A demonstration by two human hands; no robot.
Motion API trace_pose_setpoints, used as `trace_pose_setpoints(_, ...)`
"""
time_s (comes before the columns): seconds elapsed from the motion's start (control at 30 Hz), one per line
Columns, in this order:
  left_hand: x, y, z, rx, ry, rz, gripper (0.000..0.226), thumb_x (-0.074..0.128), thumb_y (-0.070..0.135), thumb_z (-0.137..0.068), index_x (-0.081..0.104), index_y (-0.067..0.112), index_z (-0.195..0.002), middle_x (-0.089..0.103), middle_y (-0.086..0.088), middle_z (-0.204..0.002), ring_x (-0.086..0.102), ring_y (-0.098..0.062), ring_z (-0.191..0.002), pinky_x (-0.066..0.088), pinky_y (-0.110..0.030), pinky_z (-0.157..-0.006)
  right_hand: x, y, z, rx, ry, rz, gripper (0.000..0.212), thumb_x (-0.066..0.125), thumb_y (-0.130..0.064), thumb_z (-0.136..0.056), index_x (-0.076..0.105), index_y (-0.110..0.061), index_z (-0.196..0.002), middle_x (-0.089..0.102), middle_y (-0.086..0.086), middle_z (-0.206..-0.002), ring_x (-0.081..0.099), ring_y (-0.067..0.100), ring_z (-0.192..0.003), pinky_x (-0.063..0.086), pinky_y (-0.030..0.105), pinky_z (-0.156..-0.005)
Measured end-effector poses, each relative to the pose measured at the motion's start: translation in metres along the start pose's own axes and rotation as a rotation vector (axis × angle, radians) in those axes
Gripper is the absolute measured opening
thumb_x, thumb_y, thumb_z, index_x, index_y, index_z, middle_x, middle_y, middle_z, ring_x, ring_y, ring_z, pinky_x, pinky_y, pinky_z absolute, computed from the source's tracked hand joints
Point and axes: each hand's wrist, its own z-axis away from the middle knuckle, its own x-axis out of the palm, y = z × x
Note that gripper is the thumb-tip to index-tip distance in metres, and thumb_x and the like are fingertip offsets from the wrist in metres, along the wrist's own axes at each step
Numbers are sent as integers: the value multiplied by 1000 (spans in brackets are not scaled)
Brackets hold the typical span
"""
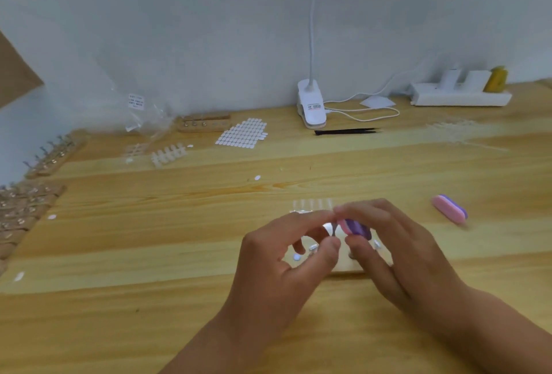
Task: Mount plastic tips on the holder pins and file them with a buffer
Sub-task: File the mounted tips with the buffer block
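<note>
Head-worn view, forward and down, close over the table (149, 254)

Purple buffer (357, 228) tilted abv wood holder (343, 269).

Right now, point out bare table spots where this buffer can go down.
Bare wood: the wide strip between the right hand and the black tweezers, and the near stretch left of the left hand. Crowded: the left edge with wooden holders, and the back left around the sticker sheet.

light: even, soft | shadows: faint | blur: fingers (363, 209) | edges: bowed
</note>
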Motion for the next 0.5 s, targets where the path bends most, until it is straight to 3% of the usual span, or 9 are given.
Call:
trace_pose_setpoints(0.07, 2, -1, 0, 35, -2, -23, 33, 65, 28, -83, 66, 36, -115, 70, 15, -89, 62, -5, -79, 49, -20, -69, 0, 1, -1, -9, 30, 14, 31, 45, -32, -106, 50, -17, -132, 52, -18, -113, 58, -2, -101, 48, 17, -90)
trace_pose_setpoints(0.27, 4, -3, 0, 55, -15, -26, 37, 70, 31, -80, 70, 27, -116, 70, 16, -92, 63, -1, -90, 42, -8, -79, 0, -1, -2, -21, 134, -4, 27, 60, -21, -97, 57, -12, -122, 62, -10, -107, 63, 5, -100, 46, 16, -93)
trace_pose_setpoints(0.37, 4, -3, 0, 69, -2, -27, 44, 79, 25, -73, 69, 29, -116, 70, 16, -89, 64, -1, -86, 43, -9, -78, -1, 0, -3, -38, 163, 14, 27, 63, -14, -94, 62, -9, -120, 61, 0, -116, 60, 4, -113, 45, 15, -98)
trace_pose_setpoints(0.5, 1, -4, -1, 77, 52, -51, 40, 79, 24, -72, 71, 31, -110, 72, 19, -92, 65, 1, -87, 45, -10, -75, 2, -1, -2, -3, 145, -58, 26, 63, -10, -92, 65, -8, -119, 61, -3, -115, 60, 3, -112, 47, 15, -95)
